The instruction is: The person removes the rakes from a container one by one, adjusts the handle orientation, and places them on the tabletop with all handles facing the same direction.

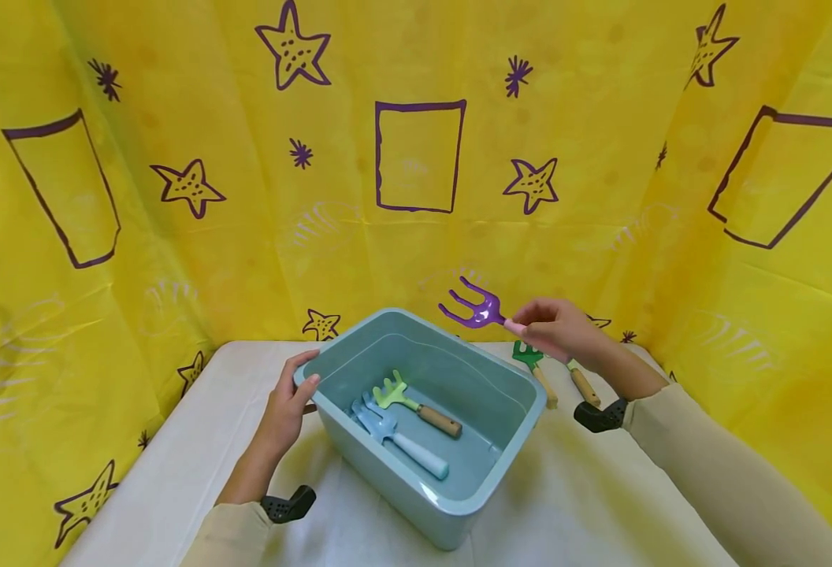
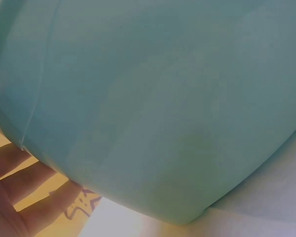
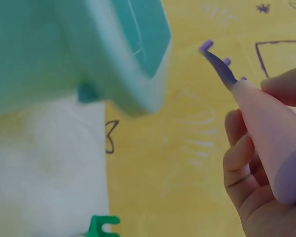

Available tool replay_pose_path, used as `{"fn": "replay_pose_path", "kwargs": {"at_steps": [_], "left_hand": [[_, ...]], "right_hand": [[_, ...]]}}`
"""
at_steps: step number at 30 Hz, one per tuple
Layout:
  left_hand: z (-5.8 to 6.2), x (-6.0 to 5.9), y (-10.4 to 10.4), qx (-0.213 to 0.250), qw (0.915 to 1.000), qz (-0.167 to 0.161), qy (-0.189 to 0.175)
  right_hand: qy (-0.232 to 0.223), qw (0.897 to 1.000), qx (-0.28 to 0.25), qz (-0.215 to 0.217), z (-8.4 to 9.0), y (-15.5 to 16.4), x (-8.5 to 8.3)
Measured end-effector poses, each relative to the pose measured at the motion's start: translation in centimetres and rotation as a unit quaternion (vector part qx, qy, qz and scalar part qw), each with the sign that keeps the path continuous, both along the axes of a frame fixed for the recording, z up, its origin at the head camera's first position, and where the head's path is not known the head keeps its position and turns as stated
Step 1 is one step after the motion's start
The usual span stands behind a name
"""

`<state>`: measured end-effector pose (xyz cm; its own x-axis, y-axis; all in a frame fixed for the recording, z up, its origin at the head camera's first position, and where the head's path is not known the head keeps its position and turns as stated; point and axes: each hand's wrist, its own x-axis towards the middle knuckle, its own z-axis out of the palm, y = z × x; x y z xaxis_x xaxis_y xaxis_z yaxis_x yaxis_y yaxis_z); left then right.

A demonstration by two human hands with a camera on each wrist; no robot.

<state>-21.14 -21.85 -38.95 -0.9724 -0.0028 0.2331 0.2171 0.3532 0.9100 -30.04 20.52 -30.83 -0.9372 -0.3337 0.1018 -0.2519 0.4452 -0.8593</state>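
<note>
My right hand [image 1: 565,331] holds a purple hand fork [image 1: 485,312] by its pink handle [image 3: 269,133], raised over the far right side of a blue-green plastic bin [image 1: 395,482]. The fork's tines point left. At the bin's left corner my left hand [image 1: 281,417] grips the rim, thumb on top and fingers outside; the left wrist view shows those fingers against the outer wall [image 2: 153,123]. Inside the bin lie a light green hand rake [image 1: 439,420] with a wooden handle and a pale blue hand fork [image 1: 419,454], side by side.
Right of the bin, on the white-covered table [image 1: 586,496], lie a green garden fork [image 1: 529,357] and another tool's wooden handle [image 1: 585,386], its head partly hidden by my right arm. A yellow sheet [image 1: 416,260] with drawn stars and boxes hangs behind and at both sides.
</note>
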Motion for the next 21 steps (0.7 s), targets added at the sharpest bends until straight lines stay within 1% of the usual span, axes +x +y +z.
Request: {"fn": "replay_pose_path", "kwargs": {"at_steps": [6,13,18,21], "left_hand": [[0.0,0.0,0.1,0.0,1.0,0.003,0.001],[0.0,-0.1,0.0,0.006,1.0,-0.001,0.002],[0.0,-0.2,0.0,0.007,1.0,0.001,0.001],[-0.5,-0.5,-0.2,0.006,1.0,0.001,0.001]], "right_hand": [[-0.004,0.998,-0.01,-0.055,-1.7,1.8,0.7],[-0.004,0.991,0.007,-0.13,-4.7,4.0,1.4],[-0.006,0.986,0.026,-0.164,-6.9,5.8,1.5],[-0.011,0.983,0.035,-0.181,-8.1,6.9,1.5]]}}
